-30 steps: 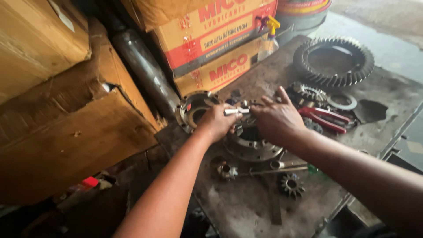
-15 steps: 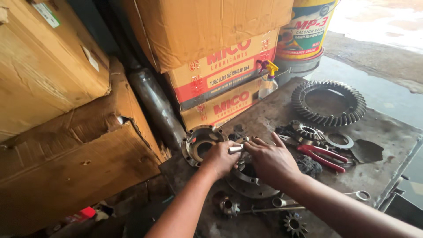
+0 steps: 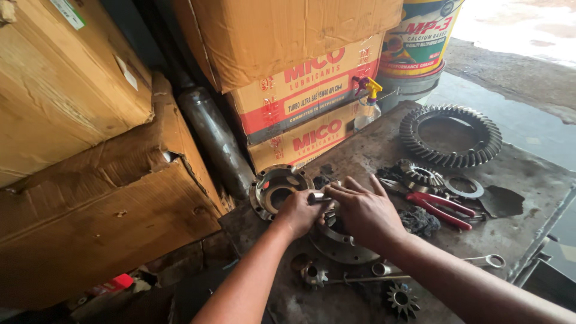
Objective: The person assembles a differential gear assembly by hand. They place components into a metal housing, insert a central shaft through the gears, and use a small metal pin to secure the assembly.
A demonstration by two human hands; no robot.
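Left hand [image 3: 298, 211]: curled narrow around a short metal pin [image 3: 318, 197], gripping it over the round metal housing [image 3: 341, 245].
Right hand [image 3: 367, 211]: spread wide, palm down on the housing, fingertips touching the pin's end.
Housing: a greasy disc with a flange, lying on the counter [image 3: 528, 234] and mostly hidden under both hands.
Open flanged cup [image 3: 277, 187]: just left of the housing, leaning near the cardboard boxes [image 3: 300, 84].
Red-handled pliers [image 3: 443, 207]: right of the housing, near a flat washer [image 3: 463, 186] and a small bevel gear [image 3: 420, 175].
Big ring gear [image 3: 451, 135]: well beyond the housing, to the right.
Small gears: one [image 3: 401, 299] in front of the housing, another [image 3: 313, 275] front left.
Wrench [image 3: 441, 267]: lying in front of the housing, ring end to the right.
Spray bottle [image 3: 367, 103]: behind the housing, against the boxes.
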